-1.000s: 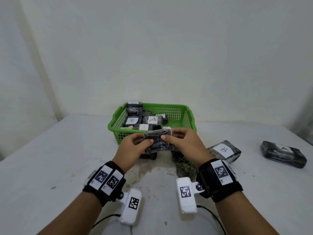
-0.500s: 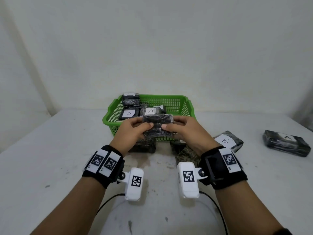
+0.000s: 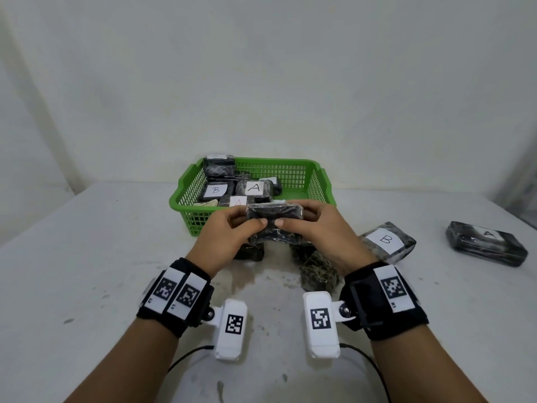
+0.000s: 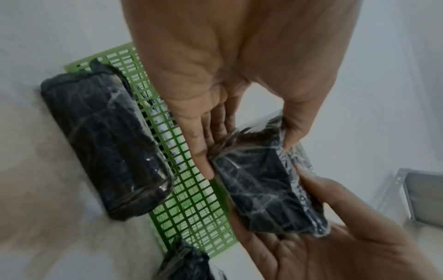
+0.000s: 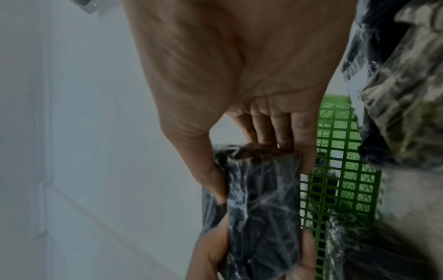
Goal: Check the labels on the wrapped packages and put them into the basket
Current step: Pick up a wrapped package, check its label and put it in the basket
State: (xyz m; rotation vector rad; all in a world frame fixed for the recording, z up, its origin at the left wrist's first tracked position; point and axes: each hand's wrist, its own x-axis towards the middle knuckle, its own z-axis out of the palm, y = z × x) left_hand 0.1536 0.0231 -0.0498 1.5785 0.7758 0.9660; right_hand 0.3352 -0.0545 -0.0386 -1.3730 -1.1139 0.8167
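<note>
head view: both hands hold one dark wrapped package [image 3: 273,225] up off the desk [image 3: 87,257], just in front of the green basket [image 3: 316,181]. left hand [image 3: 229,237] takes its left end, right hand [image 3: 316,231] its right end, thumbs on the near face, fingers curled round behind. no label shows on the side facing the camera, so the two-handed hold is likely for turning it to find the label. basket already has several packages, labels a and b facing up. on the desk to the right, a package marked b [image 3: 386,241] and, well apart, one marked a [image 3: 488,247]; more packages lie under the hands.

left wrist view: left hand [image 4: 227,75] pinches the package [image 4: 263,193] end between thumb and fingers, the right hand cupping the other end from below. another package [image 4: 105,144] lies against the basket wall [image 4: 191,189].

right wrist view: right hand [image 5: 239,75] fingers [image 5: 282,130] and thumb clamp the package [image 5: 263,208] end, basket [image 5: 340,170] just behind. blurry.
</note>
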